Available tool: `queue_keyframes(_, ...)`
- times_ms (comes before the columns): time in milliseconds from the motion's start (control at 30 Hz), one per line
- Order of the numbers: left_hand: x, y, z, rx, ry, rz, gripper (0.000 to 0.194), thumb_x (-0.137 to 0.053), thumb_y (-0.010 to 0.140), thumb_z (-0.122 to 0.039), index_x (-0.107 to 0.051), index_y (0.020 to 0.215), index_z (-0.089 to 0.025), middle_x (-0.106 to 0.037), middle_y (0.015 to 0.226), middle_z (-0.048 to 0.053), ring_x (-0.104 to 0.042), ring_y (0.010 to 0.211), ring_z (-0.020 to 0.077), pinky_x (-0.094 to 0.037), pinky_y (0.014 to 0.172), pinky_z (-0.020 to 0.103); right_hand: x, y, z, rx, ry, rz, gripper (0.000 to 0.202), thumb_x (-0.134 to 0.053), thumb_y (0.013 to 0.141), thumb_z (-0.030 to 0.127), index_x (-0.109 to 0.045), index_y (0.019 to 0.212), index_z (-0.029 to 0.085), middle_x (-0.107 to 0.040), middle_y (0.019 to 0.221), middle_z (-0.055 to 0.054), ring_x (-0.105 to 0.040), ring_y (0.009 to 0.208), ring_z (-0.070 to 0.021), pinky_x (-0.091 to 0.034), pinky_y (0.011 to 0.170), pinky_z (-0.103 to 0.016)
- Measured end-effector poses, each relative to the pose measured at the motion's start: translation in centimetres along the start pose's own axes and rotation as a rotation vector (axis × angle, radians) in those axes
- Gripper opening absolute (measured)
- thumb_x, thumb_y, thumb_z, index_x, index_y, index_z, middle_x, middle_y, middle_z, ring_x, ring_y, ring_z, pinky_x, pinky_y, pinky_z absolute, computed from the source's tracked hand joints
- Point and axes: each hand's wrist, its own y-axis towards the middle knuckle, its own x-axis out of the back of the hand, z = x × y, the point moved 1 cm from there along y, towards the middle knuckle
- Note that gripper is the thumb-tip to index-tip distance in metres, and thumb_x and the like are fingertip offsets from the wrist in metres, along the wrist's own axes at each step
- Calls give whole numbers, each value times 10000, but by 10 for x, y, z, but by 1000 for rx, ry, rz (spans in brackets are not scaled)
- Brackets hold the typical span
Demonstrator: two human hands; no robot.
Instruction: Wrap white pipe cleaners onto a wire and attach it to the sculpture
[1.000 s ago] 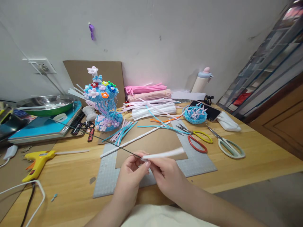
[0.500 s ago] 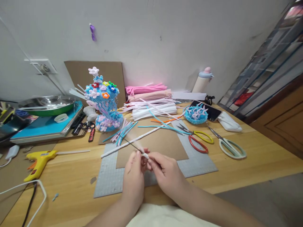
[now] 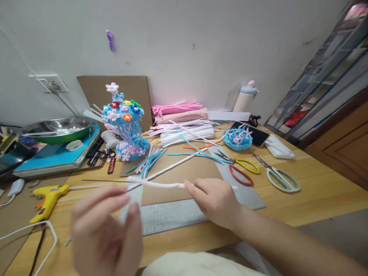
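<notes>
My right hand (image 3: 215, 197) pinches the coiled end of a white fuzzy stem (image 3: 163, 185) above the cardboard piece (image 3: 172, 193) on the grey cutting mat (image 3: 172, 218). The stem stretches leftward, and a thin dark rod (image 3: 100, 180) extends from its far side toward the left. Nearer the camera, my left hand (image 3: 107, 226) is raised and blurred, its fingers apart, with nothing seen between them. Another long white stem (image 3: 172, 165) lies slantwise behind the held one. Blue and pink short stems (image 3: 151, 161) are piled by the mat's back left.
A decorated blue figure (image 3: 123, 126) stands behind at left. A yellow glue gun (image 3: 50, 199) with cables lies on the left. Red-and-yellow-handled pliers (image 3: 241, 174), green-handled scissors (image 3: 280, 178), a blue basket-like piece (image 3: 238, 138) and a phone (image 3: 258, 137) are on the right.
My left hand has let go and moved left and toward the camera. My right hand has shifted right, and the white stem now stretches out between the hands.
</notes>
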Motion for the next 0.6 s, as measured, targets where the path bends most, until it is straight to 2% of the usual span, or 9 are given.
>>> queue_keyframes(67,10,26,1,178,-62,-92,129,-614,761,-143,-609,871,-211,-628,958,13,-573,971,205,-436,896,372,5,2,-9,112,0,17,238,-457,901,132,-609,1077,182,-631,684,-28,-496,564,-129,-258,509,-295)
queue_keyframes(100,10,36,5,297,-106,-9,96,-560,825,-188,-635,883,-204,-652,919,11,-586,954,199,-451,878,363,7,3,-13,165,27,14,226,-479,901,149,-608,1077,208,-640,695,-20,-500,564,-124,-265,504,-293)
queue_keyframes(233,-10,45,20,563,-261,805,240,-605,798,-376,-706,883,-175,-703,851,74,-635,798,206,-504,703,309,20,12,-25,296,157,-4,171,-551,886,207,-637,979,322,-668,733,17,-539,585,-101,-300,483,-263)
queue_keyframes(267,-17,40,22,631,-306,962,248,-606,793,-392,-711,862,-179,-699,822,78,-629,764,200,-499,678,298,22,15,-25,312,154,-7,160,-555,884,221,-646,952,334,-671,735,22,-545,585,-100,-302,477,-259)
queue_keyframes(333,-30,27,23,769,-406,1166,230,-611,784,-399,-702,789,-187,-665,725,52,-596,670,163,-475,625,263,26,20,-26,344,120,-25,147,-559,883,243,-657,930,342,-677,739,27,-551,583,-102,-303,472,-259)
queue_keyframes(400,-38,18,22,901,-493,1244,212,-628,770,-396,-679,757,-190,-589,605,1,-505,529,110,-409,511,213,29,23,-26,379,93,-49,147,-561,883,246,-657,951,334,-684,751,24,-553,592,-106,-299,473,-263)
queue_keyframes(467,-41,16,21,979,-546,1245,207,-655,748,-390,-667,775,-185,-524,543,-35,-385,435,74,-303,419,184,31,25,-25,395,80,-48,167,-552,889,241,-646,994,330,-690,782,20,-554,618,-109,-293,480,-269)
queue_keyframes(533,-42,18,20,944,-531,1198,191,-692,713,-354,-669,772,-174,-526,553,-32,-363,445,71,-278,417,182,32,27,-26,383,66,-21,186,-533,900,242,-633,1030,331,-692,817,17,-549,636,-110,-281,483,-277)
queue_keyframes(600,-43,22,19,813,-439,1117,147,-703,691,-306,-665,715,-166,-543,583,-18,-411,506,90,-323,465,192,34,29,-25,345,44,13,192,-513,910,243,-629,1039,326,-689,826,13,-531,625,-110,-263,481,-286)
